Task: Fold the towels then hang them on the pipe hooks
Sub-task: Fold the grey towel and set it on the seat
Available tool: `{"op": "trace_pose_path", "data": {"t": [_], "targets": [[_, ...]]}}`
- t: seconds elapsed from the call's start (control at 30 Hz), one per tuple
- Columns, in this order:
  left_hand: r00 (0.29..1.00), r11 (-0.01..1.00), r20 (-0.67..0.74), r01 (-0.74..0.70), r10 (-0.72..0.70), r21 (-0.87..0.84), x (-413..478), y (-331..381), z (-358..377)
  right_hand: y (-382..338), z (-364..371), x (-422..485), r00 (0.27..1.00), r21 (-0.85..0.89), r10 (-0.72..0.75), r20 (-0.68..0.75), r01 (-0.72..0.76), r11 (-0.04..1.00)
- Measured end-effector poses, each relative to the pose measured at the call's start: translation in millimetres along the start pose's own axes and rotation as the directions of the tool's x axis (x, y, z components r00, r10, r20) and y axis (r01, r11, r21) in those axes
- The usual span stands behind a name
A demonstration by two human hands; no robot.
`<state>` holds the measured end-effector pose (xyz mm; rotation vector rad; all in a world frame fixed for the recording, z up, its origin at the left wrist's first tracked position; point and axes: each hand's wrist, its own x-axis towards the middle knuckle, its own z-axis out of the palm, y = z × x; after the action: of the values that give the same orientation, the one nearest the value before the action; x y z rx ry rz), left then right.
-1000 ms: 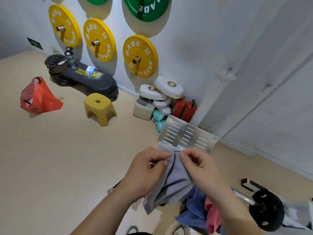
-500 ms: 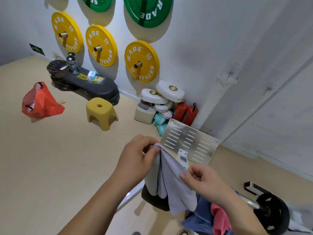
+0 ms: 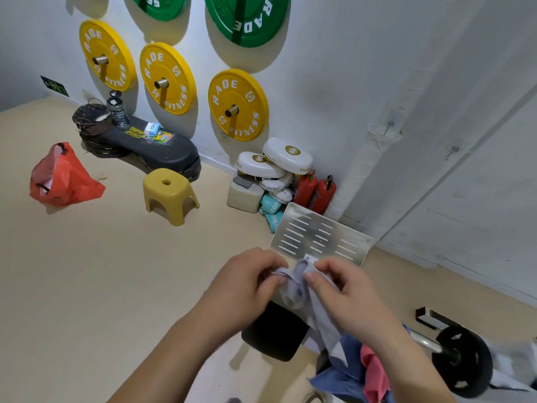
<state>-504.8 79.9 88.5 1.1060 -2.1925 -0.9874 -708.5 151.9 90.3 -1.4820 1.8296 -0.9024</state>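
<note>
Your fingers (image 3: 310, 276) pinch the bunched top edge of the grey towel (image 3: 296, 289). Your left hand (image 3: 250, 289) and right hand (image 3: 348, 298) are now drawn close together; half a second ago they were apart, the left one higher. The towel trails down to the blue towel (image 3: 340, 373) and pink towel (image 3: 373, 370) at near right.
</note>
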Motion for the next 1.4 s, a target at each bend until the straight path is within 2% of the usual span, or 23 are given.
{"op": "trace_pose_path", "data": {"t": [0.07, 0.13, 0.23, 0.37, 0.47, 0.57, 0.63, 0.67, 0.77, 0.9, 0.97, 1.1, 1.2, 1.3, 1.33, 1.4], "targets": [[0.997, 0.997, 0.073, -0.022, 0.028, -0.074, -3, 12, 8, -16, -1, -1, 0.994, -0.009, -0.078, 0.078, 0.079, 0.997], [0.992, 0.992, 0.108, -0.058, 0.070, -0.111, -4, 15, 14, -27, -5, -4, 0.988, 0.014, -0.097, 0.124, 0.096, 0.995], [0.998, 0.991, 0.035, -0.040, 0.045, -0.125, -7, 10, 15, -25, -12, -10, 0.990, 0.061, -0.029, 0.141, 0.020, 0.998], [0.997, 0.978, -0.039, 0.054, -0.063, -0.200, -9, 8, 11, -8, -23, -18, 0.982, 0.272, 0.174, 0.077, -0.188, 0.944], [0.988, 0.963, -0.056, 0.128, -0.145, -0.237, -5, 5, 11, -2, -23, -26, 0.974, 0.421, 0.223, -0.028, -0.191, 0.887], [0.915, 0.876, -0.100, 0.336, -0.391, -0.347, 1, -9, 15, 2, -27, -28, 0.918, 0.567, 0.339, -0.205, -0.171, 0.806], [0.842, 0.807, -0.139, 0.434, -0.522, -0.399, 1, -17, 14, 5, -30, -29, 0.890, 0.542, 0.374, -0.260, -0.186, 0.820], [0.829, 0.796, -0.153, 0.440, -0.538, -0.416, -1, -16, 13, 6, -30, -30, 0.885, 0.513, 0.374, -0.276, -0.193, 0.836], [0.877, 0.836, -0.146, 0.369, -0.458, -0.407, -3, 4, 12, 2, -22, -33, 0.880, 0.507, 0.384, -0.280, -0.204, 0.837], [0.931, 0.828, -0.013, 0.317, -0.364, -0.463, -10, 35, 29, -9, 2, -33, 0.905, 0.499, 0.377, -0.199, -0.238, 0.833], [0.917, 0.764, 0.008, 0.337, -0.399, -0.550, -16, 43, 42, -17, 12, -34, 0.918, 0.510, 0.354, -0.177, -0.222, 0.831], [0.865, 0.558, 0.067, 0.378, -0.497, -0.739, -28, 46, 52, -20, 19, -39, 0.928, 0.473, 0.334, -0.163, -0.224, 0.852], [0.851, 0.438, 0.167, 0.413, -0.497, -0.799, -30, 43, 49, -20, 19, -42, 0.916, 0.533, 0.381, -0.129, -0.260, 0.805], [0.798, 0.365, 0.145, 0.418, -0.584, -0.832, -28, 39, 47, -22, 18, -43, 0.910, 0.538, 0.398, -0.115, -0.279, 0.795], [0.787, 0.363, 0.122, 0.408, -0.604, -0.838, -28, 40, 47, -22, 19, -43, 0.911, 0.537, 0.398, -0.108, -0.284, 0.795], [0.793, 0.443, 0.066, 0.405, -0.605, -0.800, -30, 45, 49, -25, 20, -45, 0.917, 0.530, 0.390, -0.083, -0.291, 0.797]]}}
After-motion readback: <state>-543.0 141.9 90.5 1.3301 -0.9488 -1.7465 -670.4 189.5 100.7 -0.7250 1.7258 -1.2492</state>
